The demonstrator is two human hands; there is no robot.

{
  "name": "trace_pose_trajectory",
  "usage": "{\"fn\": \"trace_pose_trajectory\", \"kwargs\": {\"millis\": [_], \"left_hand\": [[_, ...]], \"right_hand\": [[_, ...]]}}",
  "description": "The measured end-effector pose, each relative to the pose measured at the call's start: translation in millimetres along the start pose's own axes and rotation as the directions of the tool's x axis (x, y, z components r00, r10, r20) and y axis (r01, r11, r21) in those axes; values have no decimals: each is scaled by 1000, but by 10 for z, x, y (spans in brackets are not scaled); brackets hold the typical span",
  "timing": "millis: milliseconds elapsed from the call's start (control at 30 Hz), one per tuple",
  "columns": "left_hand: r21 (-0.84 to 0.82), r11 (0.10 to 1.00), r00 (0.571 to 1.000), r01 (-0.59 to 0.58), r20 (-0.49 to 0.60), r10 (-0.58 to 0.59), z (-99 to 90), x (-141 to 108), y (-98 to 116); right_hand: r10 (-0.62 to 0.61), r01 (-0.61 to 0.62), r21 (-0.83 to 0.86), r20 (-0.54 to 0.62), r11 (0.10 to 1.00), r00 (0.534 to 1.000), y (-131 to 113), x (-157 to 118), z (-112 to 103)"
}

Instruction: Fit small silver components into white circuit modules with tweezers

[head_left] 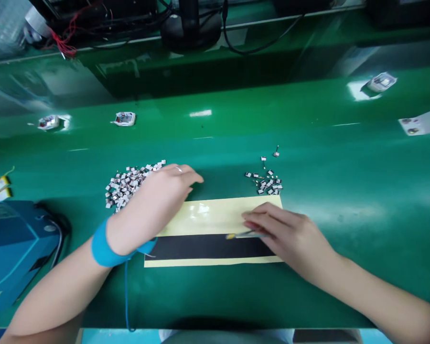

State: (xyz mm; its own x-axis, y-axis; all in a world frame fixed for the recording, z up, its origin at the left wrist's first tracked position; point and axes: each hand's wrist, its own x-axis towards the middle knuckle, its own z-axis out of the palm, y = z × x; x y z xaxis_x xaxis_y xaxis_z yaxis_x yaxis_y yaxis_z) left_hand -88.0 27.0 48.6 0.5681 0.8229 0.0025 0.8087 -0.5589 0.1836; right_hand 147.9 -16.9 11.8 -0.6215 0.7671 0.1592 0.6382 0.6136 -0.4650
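My left hand (161, 200) rests palm down at the back edge of a pale yellow sheet (208, 215), holding nothing, and its heel touches a heap of small metal-and-black components (127, 184). A blue wrist strap (105, 246) circles that wrist. My right hand (283, 234) lies over the sheet's right part and pinches slim tweezers (245, 235) with a yellow tip, their point over a black strip (200, 247) on the sheet. A smaller scatter of the same components (267, 181) lies just behind the sheet's right end.
A blue machine (14, 253) stands at the left, with small yellow pouch batteries (0, 186) behind it. Small packets (124, 118) sit farther along the green bench, and a white paper (421, 122) lies at the right. Black and red cables (68, 28) run along the back.
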Motion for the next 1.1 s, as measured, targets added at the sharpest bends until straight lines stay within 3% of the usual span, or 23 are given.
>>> {"fn": "trace_pose_trajectory", "kwargs": {"millis": [133,267,567,700,767,867,967,1100], "left_hand": [[89,996,980,15,197,-32,-91,-24,-207],[56,998,966,-12,260,-3,28,7,-256],[49,998,988,26,153,-33,92,93,-100],[-226,971,996,82,49,-72,105,125,-13],[-488,864,993,120,58,-105,107,137,27],[-804,556,977,208,151,-148,117,146,113],[-913,315,957,260,200,-210,143,132,244],[-954,160,944,254,209,-255,208,73,432]], "right_hand": [[86,-90,-121,-33,989,996,118,54,-89],[94,-93,-151,-4,984,996,132,64,-93],[69,-66,-55,51,996,996,35,54,5],[109,-112,30,76,993,991,27,70,6],[143,-151,92,94,984,985,37,79,-2],[192,-220,248,134,943,972,57,102,-39],[299,-327,467,136,821,945,56,133,-103],[412,-360,693,98,625,906,-11,167,-147]]}}
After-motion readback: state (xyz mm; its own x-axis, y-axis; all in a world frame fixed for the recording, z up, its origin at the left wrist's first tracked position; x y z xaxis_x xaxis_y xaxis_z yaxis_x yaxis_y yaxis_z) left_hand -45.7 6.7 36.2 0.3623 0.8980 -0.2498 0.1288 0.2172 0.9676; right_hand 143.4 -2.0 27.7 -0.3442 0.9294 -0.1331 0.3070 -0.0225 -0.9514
